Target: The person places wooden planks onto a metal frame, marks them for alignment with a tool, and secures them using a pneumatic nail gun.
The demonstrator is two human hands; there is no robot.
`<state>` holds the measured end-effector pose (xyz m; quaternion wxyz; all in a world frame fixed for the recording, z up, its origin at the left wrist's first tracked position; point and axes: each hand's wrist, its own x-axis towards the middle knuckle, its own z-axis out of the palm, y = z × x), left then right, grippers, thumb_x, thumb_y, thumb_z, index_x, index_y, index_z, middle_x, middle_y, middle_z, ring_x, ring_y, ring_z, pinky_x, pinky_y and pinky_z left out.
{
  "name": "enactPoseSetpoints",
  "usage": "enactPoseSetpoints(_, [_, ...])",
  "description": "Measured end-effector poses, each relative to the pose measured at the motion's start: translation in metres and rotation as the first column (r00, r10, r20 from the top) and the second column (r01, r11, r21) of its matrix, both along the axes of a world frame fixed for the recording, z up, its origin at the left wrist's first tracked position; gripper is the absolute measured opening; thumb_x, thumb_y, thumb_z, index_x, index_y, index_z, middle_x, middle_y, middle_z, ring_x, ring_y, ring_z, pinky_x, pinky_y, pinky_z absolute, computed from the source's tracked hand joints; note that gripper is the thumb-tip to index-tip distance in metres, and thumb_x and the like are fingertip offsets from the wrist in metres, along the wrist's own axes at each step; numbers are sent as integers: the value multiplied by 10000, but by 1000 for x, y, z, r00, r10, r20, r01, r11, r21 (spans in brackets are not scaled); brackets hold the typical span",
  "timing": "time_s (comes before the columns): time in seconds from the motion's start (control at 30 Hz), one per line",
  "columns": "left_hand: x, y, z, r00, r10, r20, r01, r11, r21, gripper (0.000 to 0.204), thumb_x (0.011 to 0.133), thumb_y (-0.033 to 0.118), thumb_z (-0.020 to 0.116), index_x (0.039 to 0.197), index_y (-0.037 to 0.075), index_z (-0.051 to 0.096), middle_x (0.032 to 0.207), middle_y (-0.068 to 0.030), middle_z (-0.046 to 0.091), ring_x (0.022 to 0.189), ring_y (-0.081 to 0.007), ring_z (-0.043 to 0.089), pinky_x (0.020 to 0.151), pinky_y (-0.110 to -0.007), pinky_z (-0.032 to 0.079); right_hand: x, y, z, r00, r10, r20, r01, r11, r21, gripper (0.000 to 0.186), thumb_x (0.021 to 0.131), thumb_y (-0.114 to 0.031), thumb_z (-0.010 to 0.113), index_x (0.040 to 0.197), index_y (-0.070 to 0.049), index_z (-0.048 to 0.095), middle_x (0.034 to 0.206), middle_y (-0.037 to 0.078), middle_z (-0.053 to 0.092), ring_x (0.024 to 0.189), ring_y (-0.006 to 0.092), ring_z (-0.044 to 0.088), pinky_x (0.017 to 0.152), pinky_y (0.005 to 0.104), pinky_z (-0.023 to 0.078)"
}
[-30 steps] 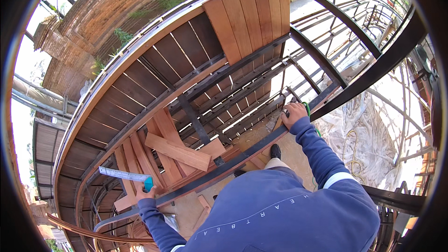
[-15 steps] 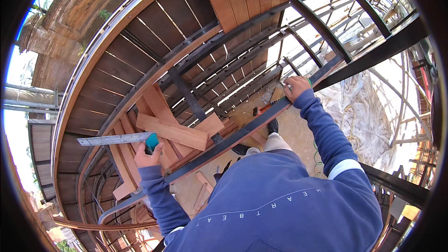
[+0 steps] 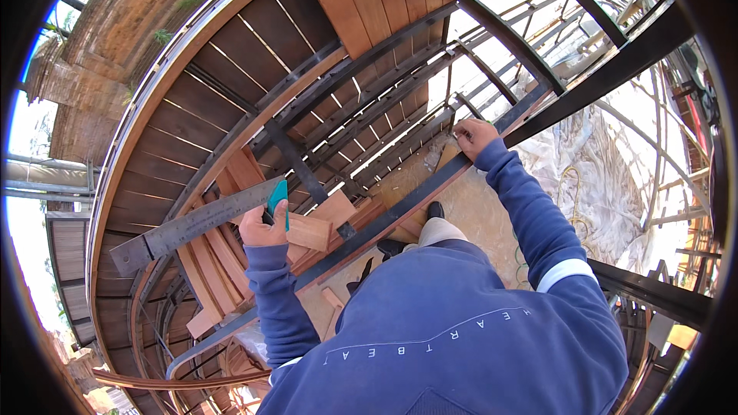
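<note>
One teal-handled metal square (image 3: 223,213) is gripped by the left hand (image 3: 264,226), its blade (image 3: 177,234) slanting leftward above loose reddish boards (image 3: 211,273). The right hand (image 3: 477,139) is half-curled at a dark rail (image 3: 400,207); whether it holds anything, I cannot tell. Beyond lie dark slats (image 3: 246,46), then a brick wall (image 3: 115,61).

A navy-blue fabric sweatshirt (image 3: 469,300) bears white lettering (image 3: 453,334); a broad white band (image 3: 565,273) crosses its sleeve (image 3: 532,204) behind the right hand (image 3: 477,139).
</note>
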<state>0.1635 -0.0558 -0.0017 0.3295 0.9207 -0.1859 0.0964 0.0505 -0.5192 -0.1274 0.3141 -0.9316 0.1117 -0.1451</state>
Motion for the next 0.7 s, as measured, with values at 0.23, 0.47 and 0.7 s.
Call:
enactPoseSetpoints(0.23, [-33, 6, 0, 997, 34, -70, -35, 999, -11, 324, 888, 312, 751, 948, -2, 699, 789, -144, 653, 718, -259, 598, 683, -359, 470, 21, -40, 21, 990, -141, 3, 141, 983, -118, 249, 841, -199, 622, 1011, -28, 689, 933, 160, 711, 885, 341, 678, 838, 414, 531])
enactPoseSetpoints(0.47, [-61, 23, 0, 987, 108, -122, -100, 992, 71, 300, 901, 278, 736, 983, -7, 692, 822, -155, 656, 730, -290, 598, 694, -368, 476, 13, -38, 0, 898, -297, -324, 169, 914, -370, 317, 847, -311, 594, 1030, -83, 717, 940, 108, 739, 937, 262, 689, 1026, 411, 395])
enactPoseSetpoints(0.7, [-62, 16, 4, 976, 29, -217, -40, 998, -42, 308, 925, 275, 699, 1078, 8, 683, 963, -195, 672, 864, -348, 647, 790, -382, 504, 16, -41, -1, 867, -289, -406, 104, 902, -420, 297, 838, -311, 618, 1044, -129, 732, 902, 99, 753, 887, 249, 709, 1035, 406, 388])
